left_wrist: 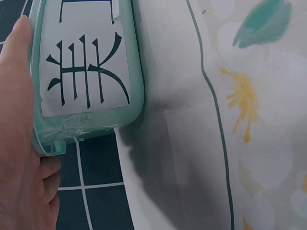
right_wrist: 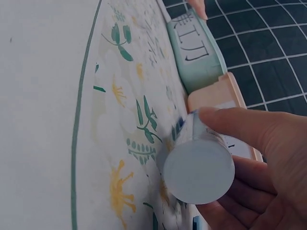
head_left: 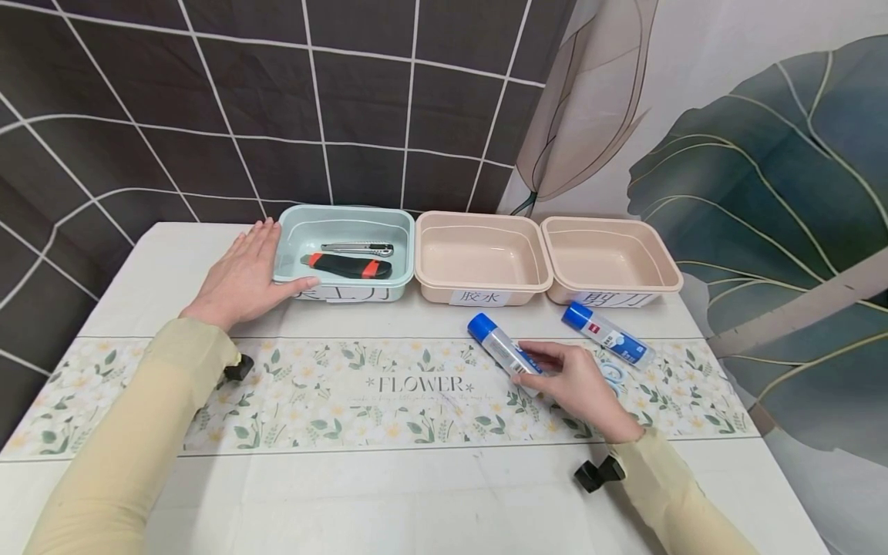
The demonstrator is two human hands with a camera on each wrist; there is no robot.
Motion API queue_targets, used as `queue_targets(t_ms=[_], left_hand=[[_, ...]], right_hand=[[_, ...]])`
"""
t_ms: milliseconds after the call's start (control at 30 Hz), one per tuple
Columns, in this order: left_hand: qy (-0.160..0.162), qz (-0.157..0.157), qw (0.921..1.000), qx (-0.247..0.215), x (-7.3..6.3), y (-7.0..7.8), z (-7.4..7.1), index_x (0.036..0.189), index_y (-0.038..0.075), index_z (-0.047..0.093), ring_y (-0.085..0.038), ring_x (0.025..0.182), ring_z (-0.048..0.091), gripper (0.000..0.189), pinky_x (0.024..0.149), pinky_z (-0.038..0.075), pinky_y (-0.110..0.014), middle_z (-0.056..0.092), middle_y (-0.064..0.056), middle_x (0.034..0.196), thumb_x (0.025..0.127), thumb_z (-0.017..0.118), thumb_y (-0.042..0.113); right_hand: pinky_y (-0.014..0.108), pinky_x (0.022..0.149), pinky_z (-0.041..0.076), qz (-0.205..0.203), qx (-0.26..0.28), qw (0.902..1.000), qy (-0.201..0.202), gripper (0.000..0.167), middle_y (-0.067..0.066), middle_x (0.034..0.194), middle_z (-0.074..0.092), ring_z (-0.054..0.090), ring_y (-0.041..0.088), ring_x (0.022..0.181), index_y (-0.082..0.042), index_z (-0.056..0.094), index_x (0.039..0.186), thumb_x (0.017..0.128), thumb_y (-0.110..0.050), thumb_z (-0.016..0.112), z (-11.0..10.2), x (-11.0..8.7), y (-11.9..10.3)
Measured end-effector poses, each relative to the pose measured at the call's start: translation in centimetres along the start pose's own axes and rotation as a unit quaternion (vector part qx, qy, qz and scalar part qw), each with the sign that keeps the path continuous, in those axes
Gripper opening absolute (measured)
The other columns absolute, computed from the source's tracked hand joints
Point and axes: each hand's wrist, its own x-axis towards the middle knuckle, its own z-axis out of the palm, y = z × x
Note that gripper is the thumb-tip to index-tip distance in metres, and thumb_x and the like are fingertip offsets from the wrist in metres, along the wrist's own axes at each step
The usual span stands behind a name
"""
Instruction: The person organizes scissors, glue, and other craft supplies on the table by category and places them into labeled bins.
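My right hand (head_left: pixel 579 385) pinches a blue-capped glue bottle (head_left: pixel 496 339) between thumb and fingers, its cap pointing toward the middle tub. In the right wrist view the bottle's pale round base (right_wrist: pixel 199 171) faces the camera. A second glue bottle (head_left: pixel 610 335) lies just beyond that hand, and pale blue scissors (head_left: pixel 613 375) are partly covered by it. My left hand (head_left: pixel 243 274) rests with straight fingers along the left side of a light blue tub (head_left: pixel 284 266), thumb across its front label. Inside lie a slim box cutter (head_left: pixel 357 248) and a black-and-orange utility knife (head_left: pixel 350 267).
Beside the blue tub stand two beige tubs, a middle one (head_left: pixel 482 254) and a right one (head_left: pixel 610 262), each with a front label. All three line the back of the white table (head_left: pixel 388 501), against a dark checked cloth (head_left: pixel 270 100). A printed floral band crosses the tabletop.
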Motion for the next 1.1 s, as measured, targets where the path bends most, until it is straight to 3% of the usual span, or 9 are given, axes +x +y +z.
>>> queue_targets(t_ms=[767,1100], left_hand=[[0.000,0.000,1.0000,0.002,0.00,-0.02,-0.02,0.159,-0.010,0.005,-0.041,0.153,0.004,0.116,0.125,0.002,-0.047,0.007,-0.030,0.165,0.092,0.050,0.074],[0.002,0.002,1.0000,0.001,0.00,-0.10,-0.02,0.159,-0.009,0.005,-0.041,0.153,0.004,0.115,0.125,0.002,-0.048,0.007,-0.030,0.165,0.093,0.050,0.074]], right_hand=[[0.025,0.073,0.058,0.005,-0.047,0.9989,-0.001,0.052,0.004,0.111,0.074,0.067,0.013,0.089,-0.008,0.073,0.127,0.080,-0.022,0.090,0.24,0.35,-0.21],[0.033,0.076,0.057,0.001,-0.063,0.9980,0.006,0.050,0.006,0.112,0.074,0.067,0.015,0.090,-0.007,0.072,0.127,0.082,-0.020,0.088,0.38,0.39,-0.58]])
